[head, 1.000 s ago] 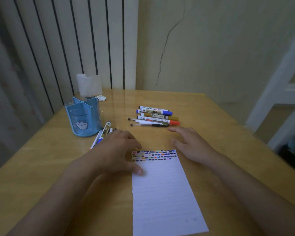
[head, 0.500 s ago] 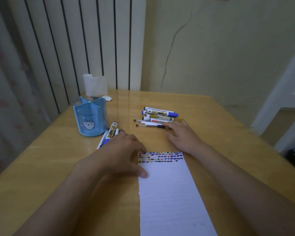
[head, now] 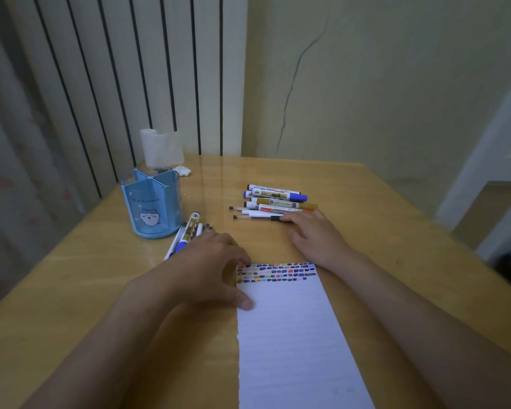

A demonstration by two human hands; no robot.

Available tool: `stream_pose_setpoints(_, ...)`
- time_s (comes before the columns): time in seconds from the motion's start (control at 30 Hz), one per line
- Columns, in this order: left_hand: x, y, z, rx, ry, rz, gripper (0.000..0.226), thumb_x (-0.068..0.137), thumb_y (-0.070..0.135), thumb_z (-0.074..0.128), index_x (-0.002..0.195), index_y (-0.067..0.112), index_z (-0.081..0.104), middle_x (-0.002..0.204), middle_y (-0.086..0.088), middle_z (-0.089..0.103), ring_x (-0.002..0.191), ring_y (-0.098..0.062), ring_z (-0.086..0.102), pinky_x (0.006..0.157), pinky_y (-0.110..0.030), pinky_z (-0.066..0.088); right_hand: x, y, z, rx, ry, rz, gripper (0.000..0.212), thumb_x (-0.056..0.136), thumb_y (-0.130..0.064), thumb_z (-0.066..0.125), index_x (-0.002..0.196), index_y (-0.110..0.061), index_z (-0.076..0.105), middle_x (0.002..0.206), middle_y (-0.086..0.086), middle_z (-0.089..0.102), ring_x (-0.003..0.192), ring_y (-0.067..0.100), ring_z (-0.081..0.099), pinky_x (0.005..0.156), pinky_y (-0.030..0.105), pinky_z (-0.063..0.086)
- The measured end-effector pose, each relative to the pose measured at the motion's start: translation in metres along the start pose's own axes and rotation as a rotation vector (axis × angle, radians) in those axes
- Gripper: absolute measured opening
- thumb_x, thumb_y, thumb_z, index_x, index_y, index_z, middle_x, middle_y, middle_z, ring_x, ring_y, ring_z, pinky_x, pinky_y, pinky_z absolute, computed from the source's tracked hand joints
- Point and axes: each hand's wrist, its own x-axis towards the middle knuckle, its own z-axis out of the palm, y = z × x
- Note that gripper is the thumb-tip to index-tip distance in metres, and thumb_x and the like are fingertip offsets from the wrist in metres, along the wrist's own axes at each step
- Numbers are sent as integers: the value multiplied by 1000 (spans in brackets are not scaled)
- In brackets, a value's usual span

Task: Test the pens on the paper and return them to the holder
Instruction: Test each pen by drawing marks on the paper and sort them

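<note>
Pens [head: 275, 202] in two piles, one holder [head: 152, 203], one paper [head: 289, 335]

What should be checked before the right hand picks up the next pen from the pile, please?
1. Right hand on the pen pile: ok, fingertips touch the nearest pen.
2. Pen actually gripped: not ok, fingers lie flat.
3. Left hand steadying the paper: ok, thumb on its left edge.
4. Free writing space: ok, below the colour marks.
5. Blue holder upright: ok.
6. Which pens are already tested: cannot tell.
</note>
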Motion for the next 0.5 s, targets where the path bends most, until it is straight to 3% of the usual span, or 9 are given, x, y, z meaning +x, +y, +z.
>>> stream_pose_setpoints(0.2, -1, 1, -1, -17, -11, -3, 81, 64, 79, 69, 135, 44, 52, 135, 15, 47, 122, -9, 37, 105, -34, 39, 7, -2, 4, 0, 0, 43, 42, 101, -25, 48, 143, -26, 53, 131, -1, 52, 124, 23, 40, 105, 35, 36)
stream_pose_setpoints(0.3, -2, 1, -2, -25, -16, -4, 80, 65, 77, 70, 135, 44, 52, 135, 15, 46, 122, -9, 37, 105, -33, 39, 7, -4, 4, -2, 29, 52, 31, 98, -29, 55, 128, -28, 64, 112, -5, 49, 119, 21, 43, 100, 34, 40)
stream_pose_setpoints(0.5, -3, 1, -3, -37, -29, -10, 80, 65, 78, 70, 135, 44, 52, 136, 16, 45, 124, -9, 37, 106, -34, 39, -2, -3, -7, 55, 49, 37, 10, 90, -29, 71, 99, -32, 69, 97, -10, 61, 105, 15, 50, 90, 34, 44)
